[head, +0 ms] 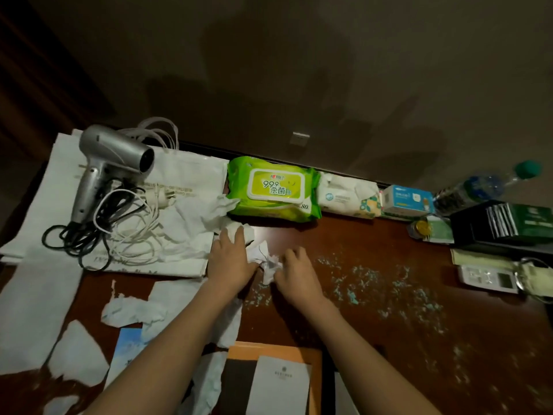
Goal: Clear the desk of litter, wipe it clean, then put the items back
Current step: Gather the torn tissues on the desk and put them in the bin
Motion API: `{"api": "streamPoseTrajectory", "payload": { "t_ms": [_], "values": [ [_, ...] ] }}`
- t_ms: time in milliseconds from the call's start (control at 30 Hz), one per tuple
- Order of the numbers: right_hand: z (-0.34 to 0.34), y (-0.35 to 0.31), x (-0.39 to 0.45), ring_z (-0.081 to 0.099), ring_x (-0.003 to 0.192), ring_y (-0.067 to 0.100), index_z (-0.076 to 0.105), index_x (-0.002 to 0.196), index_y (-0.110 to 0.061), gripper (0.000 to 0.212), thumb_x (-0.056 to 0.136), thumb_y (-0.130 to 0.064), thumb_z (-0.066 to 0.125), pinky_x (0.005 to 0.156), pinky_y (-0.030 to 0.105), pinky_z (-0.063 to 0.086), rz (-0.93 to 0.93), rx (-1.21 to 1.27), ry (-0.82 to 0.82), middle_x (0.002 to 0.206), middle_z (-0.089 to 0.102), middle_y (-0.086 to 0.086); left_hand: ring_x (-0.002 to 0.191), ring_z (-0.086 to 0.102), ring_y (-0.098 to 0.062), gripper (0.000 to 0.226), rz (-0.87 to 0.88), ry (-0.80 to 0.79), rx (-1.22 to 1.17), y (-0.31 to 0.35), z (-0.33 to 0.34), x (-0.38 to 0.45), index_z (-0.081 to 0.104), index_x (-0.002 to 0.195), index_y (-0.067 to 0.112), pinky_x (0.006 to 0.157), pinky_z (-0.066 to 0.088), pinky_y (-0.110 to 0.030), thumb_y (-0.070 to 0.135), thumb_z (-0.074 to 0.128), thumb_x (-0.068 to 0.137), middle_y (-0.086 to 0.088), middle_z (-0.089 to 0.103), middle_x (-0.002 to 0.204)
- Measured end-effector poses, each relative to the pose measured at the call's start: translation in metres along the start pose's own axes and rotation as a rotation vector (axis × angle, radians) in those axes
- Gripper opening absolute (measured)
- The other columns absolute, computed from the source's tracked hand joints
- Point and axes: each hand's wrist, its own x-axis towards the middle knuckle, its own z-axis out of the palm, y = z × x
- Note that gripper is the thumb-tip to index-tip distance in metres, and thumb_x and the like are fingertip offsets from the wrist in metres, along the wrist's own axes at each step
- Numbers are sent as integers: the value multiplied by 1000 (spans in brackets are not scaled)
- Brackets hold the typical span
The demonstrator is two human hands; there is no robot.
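1. We record a dark reddish-brown wooden bench (344,244) set against a plain dim wall (269,70); one small pale wall plate (300,138) sits just above its far edge
2. Pale blue-green crumbs (398,289) lie scattered over the right half of the surface; too many and too small to count
3. We count one silver hair dryer (110,166) with tangled black and white cords, resting on folded white bags (185,181) at far left
4. Along the far edge, in a row: one green wet-wipe pack (273,190), one soft tissue pack (347,194), one small blue box (408,200), one bottle (478,187) lying on its side
5. Torn white tissue pieces (133,311) lie at near left, at least four
6. The left hand (232,256) has its grip pressed flat on a crumpled tissue wad (242,230); the right hand (299,271) has its grip pinched on a crumpled paper scrap (269,265), mid-bench between the hands
7. At the near edge lie an orange folder (314,359) and a white notepad (278,384); the right edge carries a black tray (502,232). Bare surface shows in the middle right
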Motion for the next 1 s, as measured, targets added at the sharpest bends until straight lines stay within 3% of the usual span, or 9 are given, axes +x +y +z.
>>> {"api": "streamPoseTrajectory", "payload": {
  "t_ms": [100, 167, 333, 467, 600, 700, 767, 900, 1000],
  "values": [
    [3, 1, 1, 48, 106, 31, 43, 125, -9, 39, 92, -26, 56, 79, 34, 43, -7, -91, -46, 122, 41, 11, 133, 29, -35, 87, -21, -9, 93, 3, 6, 3, 6, 150, 16, 105, 31, -40, 49, 57, 88, -19, 20, 149],
    [5, 2, 2, 48, 107, 30, 41, 127, -11, 37, 94, -24, 53, 77, 36, 45, -19, -141, -57, 121, 41, 10, 129, 35, -34, 82, -6, -10, 94, 4, 8, 5, 8, 150, 15, 100, 36, -39, 42, 57, 90, -18, 27, 144],
    [4, 10, 1, 52, 98, 30, 49, 112, -9, 18, 96, -17, 47, 68, 34, 38, -83, -176, -52, 109, 51, 11, 106, 54, -35, 44, 39, -16, -109, 2, 8, 9, 39, 134, 10, 80, 47, -43, 22, 50, 93, -18, 52, 123],
    [-8, 5, 3, 54, 92, 31, 56, 109, -6, 18, 93, -11, 47, 69, 31, 35, -44, -7, 36, 102, 52, 11, 92, 51, -34, 15, 54, 142, -370, -1, -8, -1, 51, 101, 2, 72, 40, -39, 9, 50, 88, -18, 55, 100],
    [-22, -28, 21, 53, 99, 33, 64, 114, -4, 28, 90, -3, 48, 81, 34, 39, -95, 151, 74, 108, 51, 15, 88, 44, -24, 13, 16, 285, -586, -7, -33, -19, 49, 102, 2, 69, 29, -29, 1, 47, 89, -10, 46, 97],
    [-30, -68, 36, 54, 104, 33, 65, 112, -3, 31, 86, 1, 48, 81, 33, 39, -218, 206, 98, 113, 57, 17, 87, 45, -22, 20, -62, 348, -686, -26, -45, -30, 48, 102, 7, 66, 28, -27, -5, 46, 86, -8, 49, 96],
    [-32, -94, 45, 56, 104, 36, 60, 117, -6, 35, 85, -4, 46, 76, 35, 39, -261, 196, 96, 113, 62, 18, 89, 45, -19, 32, -99, 388, -711, -41, -47, -34, 52, 110, 10, 65, 28, -23, -9, 45, 84, -7, 50, 100],
    [-21, -135, 61, 56, 103, 42, 35, 139, -8, 50, 90, -12, 45, 72, 38, 41, -258, 95, 12, 121, 57, 21, 76, 44, -27, 22, -188, 423, -694, -68, -46, -41, 48, 82, 7, 51, 25, -22, -13, 40, 78, -18, 51, 87],
    [-2, -146, 74, 58, 104, 37, 10, 152, -13, 74, 94, -36, 49, 70, 39, 45, -255, -157, -52, 125, 53, 17, 72, 43, -26, 19, -304, 427, -737, -83, -48, -46, 40, 73, 9, 51, 25, -27, -8, 42, 81, -15, 49, 80]
  ]
}}
